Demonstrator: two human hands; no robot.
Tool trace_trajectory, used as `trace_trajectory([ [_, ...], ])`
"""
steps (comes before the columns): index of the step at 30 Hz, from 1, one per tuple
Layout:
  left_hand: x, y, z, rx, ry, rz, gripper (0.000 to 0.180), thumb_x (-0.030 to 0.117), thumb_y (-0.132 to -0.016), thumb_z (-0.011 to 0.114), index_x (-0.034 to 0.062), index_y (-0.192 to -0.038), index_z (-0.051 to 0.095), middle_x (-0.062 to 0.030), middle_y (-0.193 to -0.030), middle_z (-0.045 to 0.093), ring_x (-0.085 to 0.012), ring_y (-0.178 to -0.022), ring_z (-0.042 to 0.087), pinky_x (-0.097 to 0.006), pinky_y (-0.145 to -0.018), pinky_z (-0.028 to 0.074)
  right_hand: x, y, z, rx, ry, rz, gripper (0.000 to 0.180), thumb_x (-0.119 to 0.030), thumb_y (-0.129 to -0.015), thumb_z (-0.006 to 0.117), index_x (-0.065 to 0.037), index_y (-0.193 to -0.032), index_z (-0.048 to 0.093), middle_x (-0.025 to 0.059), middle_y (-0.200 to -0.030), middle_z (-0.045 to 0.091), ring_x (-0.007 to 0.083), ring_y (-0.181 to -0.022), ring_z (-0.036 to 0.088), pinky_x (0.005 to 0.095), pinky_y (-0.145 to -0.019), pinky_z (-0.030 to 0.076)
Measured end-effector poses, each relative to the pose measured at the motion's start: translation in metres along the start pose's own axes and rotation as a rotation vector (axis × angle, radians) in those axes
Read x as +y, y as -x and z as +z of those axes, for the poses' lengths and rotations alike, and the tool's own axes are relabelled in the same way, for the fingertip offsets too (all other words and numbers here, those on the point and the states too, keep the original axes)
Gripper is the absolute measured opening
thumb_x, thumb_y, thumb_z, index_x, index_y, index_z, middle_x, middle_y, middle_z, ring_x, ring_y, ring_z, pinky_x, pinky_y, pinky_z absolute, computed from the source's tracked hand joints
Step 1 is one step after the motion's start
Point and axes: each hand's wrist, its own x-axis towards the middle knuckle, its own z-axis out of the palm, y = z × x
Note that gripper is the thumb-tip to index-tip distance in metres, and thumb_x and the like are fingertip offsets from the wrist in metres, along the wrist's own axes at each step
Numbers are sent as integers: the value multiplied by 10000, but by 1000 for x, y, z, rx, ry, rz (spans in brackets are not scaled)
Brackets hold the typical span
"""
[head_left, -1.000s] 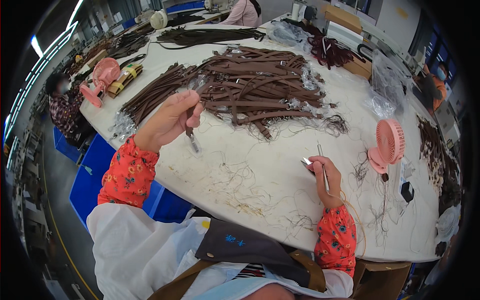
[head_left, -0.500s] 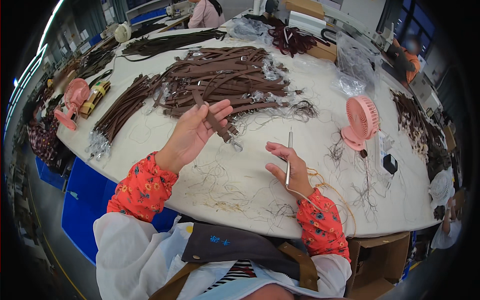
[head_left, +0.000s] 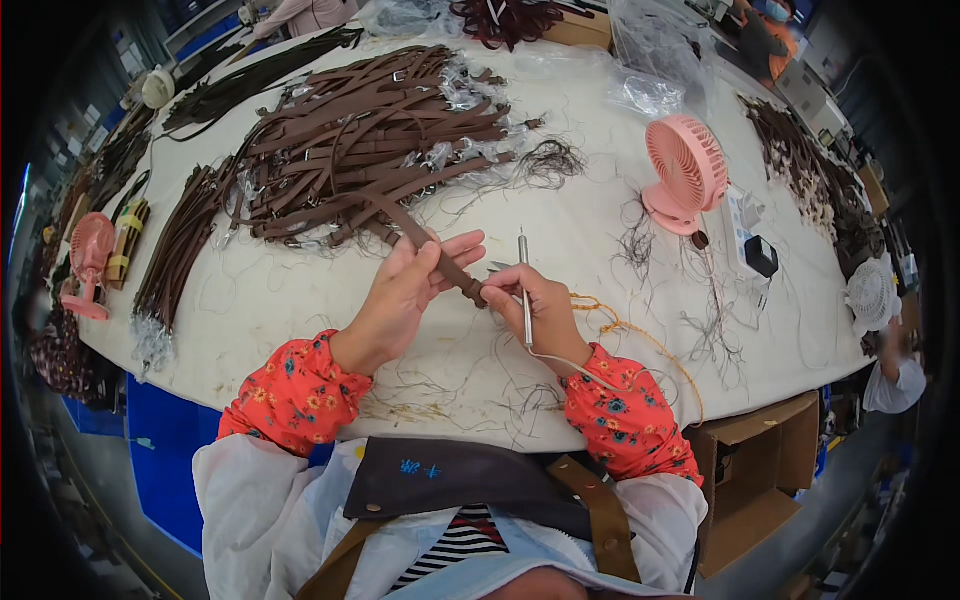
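One brown leather strap [head_left: 432,255] runs from the big heap toward the person, and both hands meet on its near end at the middle of the white table [head_left: 590,230]. The left hand [head_left: 405,292] lies under and around the strap, thumb and fingers loosely curled on it, the fingertips spread a little apart beyond it. The right hand [head_left: 540,305] pinches the strap's end between thumb and forefinger, and its other fingers are closed around one thin metal pen-like tool [head_left: 525,290] that stands nearly upright, a pale cord trailing from its lower end over the sleeve. The heap of brown straps [head_left: 370,140] fills the far middle of the table, too many and too tangled to count, with clear plastic wrappers mixed in; a second, narrower bundle of straps [head_left: 175,255] lies well to the left. Three small fans are in view: one pink desk fan [head_left: 685,170] to the right of the hands, a second pink fan [head_left: 88,255] at the far-left edge, and a white fan [head_left: 872,292] at the right edge. A black plug adapter [head_left: 760,255] sits just beside the near pink fan. Loose dark threads [head_left: 700,300] litter the table around the hands, and an orange cord [head_left: 625,325] curls just right of the right wrist. An open cardboard box [head_left: 765,480] stands below the table edge at the right.
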Motion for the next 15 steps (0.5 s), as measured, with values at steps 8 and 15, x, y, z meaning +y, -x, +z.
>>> trace_trajectory([
  [8,2,4,-15,-9,-186,32,206,303,-1037,437,118,-1117,392,-238,-1334,537,-299,-1264,520,-438,-1064,387,6,-7,-7,150,90,-83,88,-89,-949,599,-6,-962,574,81,-764,686,146,-701,680,251,-622,511],
  [15,78,10,-42,46,-396,196,237,249,-1030,449,45,-1150,459,-196,-1106,666,-234,-981,667,-354,-902,495,10,-22,-39,457,73,33,104,-106,-971,581,-3,-956,583,68,-807,700,104,-781,679,221,-672,502],
])
